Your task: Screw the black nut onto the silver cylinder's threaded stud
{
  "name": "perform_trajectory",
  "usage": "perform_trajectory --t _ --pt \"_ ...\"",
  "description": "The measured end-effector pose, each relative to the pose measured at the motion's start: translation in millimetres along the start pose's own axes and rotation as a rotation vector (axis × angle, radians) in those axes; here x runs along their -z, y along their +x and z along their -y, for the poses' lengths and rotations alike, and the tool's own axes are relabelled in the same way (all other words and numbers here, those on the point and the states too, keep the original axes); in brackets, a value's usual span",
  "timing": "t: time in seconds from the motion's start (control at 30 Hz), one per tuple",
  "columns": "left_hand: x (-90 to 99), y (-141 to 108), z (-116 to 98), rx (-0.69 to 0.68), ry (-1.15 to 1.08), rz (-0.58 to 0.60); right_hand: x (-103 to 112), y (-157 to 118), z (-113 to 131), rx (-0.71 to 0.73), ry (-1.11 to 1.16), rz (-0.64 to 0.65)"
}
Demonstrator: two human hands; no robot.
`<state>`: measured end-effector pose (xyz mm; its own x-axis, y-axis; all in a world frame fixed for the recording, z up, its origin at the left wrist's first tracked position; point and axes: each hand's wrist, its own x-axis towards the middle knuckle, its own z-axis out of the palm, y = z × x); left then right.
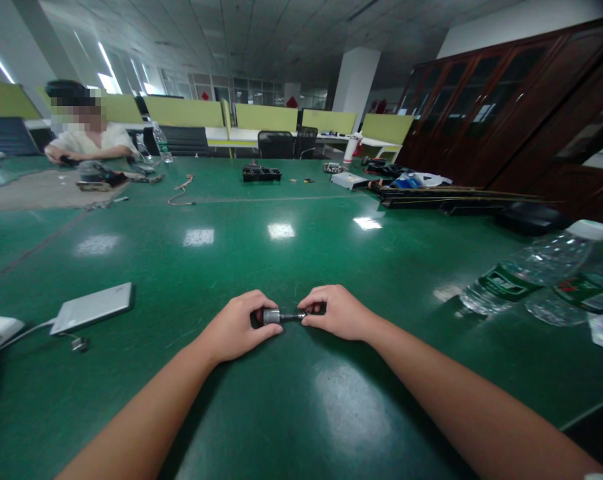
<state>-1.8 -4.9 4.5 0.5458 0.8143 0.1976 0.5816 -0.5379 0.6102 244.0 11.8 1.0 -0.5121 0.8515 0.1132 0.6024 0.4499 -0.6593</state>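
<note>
Low over the middle of the green table, a small metal cylinder (271, 316) with a thin dark shaft points to the right. My left hand (239, 325) is closed around the cylinder, thumb below and fingers above. At the far end of the shaft, my right hand (337, 312) pinches the tip between thumb and fingers. Both hands are a short gap apart, with the shaft showing between them. What the right fingertips cover is too small to make out.
A white power bank (94, 308) with a cable lies left on the green table (221, 260). Clear bottles (506, 283) are at the right. Farther back are a black tray (261, 174), long dark bars (441, 198) and a seated person (94, 137) at the left.
</note>
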Motion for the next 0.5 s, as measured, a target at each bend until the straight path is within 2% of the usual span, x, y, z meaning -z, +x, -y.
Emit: perform_trajectory --t 0.5 --pt "-2.5 1 4 -0.034 0.005 0.018 -27 5 11 0.176 -0.084 -0.064"
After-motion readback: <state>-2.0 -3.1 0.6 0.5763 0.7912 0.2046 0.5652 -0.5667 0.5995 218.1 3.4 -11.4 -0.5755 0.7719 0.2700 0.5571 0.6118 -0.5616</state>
